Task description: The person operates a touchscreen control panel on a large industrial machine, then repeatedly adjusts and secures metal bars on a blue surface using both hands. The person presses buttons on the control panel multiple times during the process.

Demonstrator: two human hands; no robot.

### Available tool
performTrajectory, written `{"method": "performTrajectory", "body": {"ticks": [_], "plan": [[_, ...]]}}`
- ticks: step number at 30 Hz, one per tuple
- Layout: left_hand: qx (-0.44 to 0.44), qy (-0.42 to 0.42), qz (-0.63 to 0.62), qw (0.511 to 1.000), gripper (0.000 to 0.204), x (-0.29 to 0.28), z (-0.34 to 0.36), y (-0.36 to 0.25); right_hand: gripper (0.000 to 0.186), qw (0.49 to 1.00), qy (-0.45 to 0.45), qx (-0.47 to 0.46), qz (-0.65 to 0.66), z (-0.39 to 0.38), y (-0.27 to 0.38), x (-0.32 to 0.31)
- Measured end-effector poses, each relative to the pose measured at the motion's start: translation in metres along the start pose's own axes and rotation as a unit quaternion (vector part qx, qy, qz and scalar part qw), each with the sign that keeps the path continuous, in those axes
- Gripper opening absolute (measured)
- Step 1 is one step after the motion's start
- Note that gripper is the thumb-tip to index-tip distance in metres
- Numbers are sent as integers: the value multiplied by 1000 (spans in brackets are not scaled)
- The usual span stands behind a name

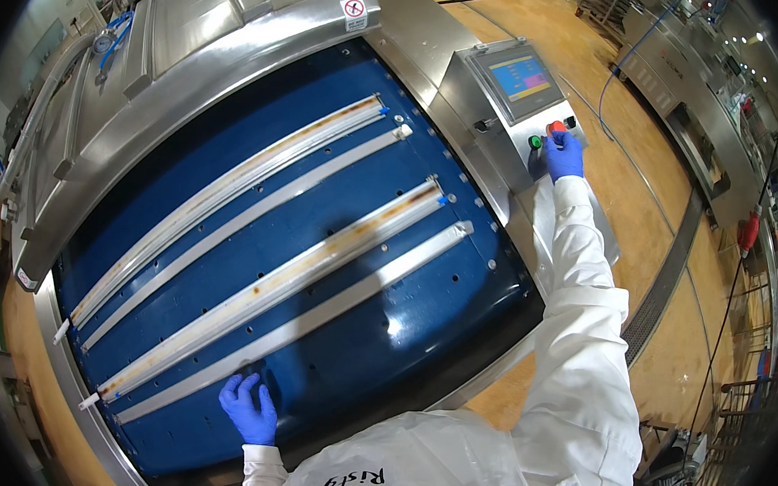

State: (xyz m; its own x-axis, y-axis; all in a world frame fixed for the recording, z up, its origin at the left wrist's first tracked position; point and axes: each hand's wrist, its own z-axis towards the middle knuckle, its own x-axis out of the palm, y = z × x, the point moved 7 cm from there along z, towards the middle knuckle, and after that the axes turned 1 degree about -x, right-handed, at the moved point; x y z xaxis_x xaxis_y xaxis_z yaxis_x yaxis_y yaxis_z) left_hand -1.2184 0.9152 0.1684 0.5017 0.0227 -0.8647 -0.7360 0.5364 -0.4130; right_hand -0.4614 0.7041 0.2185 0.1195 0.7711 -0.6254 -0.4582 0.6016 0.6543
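My right hand (pixel 566 155), in a blue glove, reaches to the control box at the right. Its fingers are at a red button (pixel 556 127), partly covering it. Beside it sits a green button (pixel 535 142), and above is a lit touch screen (pixel 518 77). My left hand (pixel 249 408), also gloved in blue, hovers low over the blue bed (pixel 370 369) of a steel vacuum-packing machine. Its fingers are apart and hold nothing. The nearest long pale metal bar (pixel 310 317) lies just beyond it.
More bars cross the bed, including two wider sealing bars (pixel 286 276) with brown-stained strips. The raised steel lid (pixel 240 39) stands at the far left. A drain grate (pixel 665 274) runs along the tan floor at right, near another steel machine (pixel 685 84). A cable hangs there with a red plug (pixel 749 233).
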Motion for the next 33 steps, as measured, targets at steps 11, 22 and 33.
{"method": "performTrajectory", "body": {"ticks": [11, 22, 33], "plan": [[5, 12, -62, 998, 21, -14, -8, -6, 15, 998, 22, 11, 55, -47, -10, 0], [92, -13, -67, 993, 33, -5, 7, -65, 18, 988, 100, -35, 110, -61, -2, -58], [7, 35, -44, 998, 30, 38, -49, -154, 16, 957, 158, -171, 176, 10, 4, -25]]}}
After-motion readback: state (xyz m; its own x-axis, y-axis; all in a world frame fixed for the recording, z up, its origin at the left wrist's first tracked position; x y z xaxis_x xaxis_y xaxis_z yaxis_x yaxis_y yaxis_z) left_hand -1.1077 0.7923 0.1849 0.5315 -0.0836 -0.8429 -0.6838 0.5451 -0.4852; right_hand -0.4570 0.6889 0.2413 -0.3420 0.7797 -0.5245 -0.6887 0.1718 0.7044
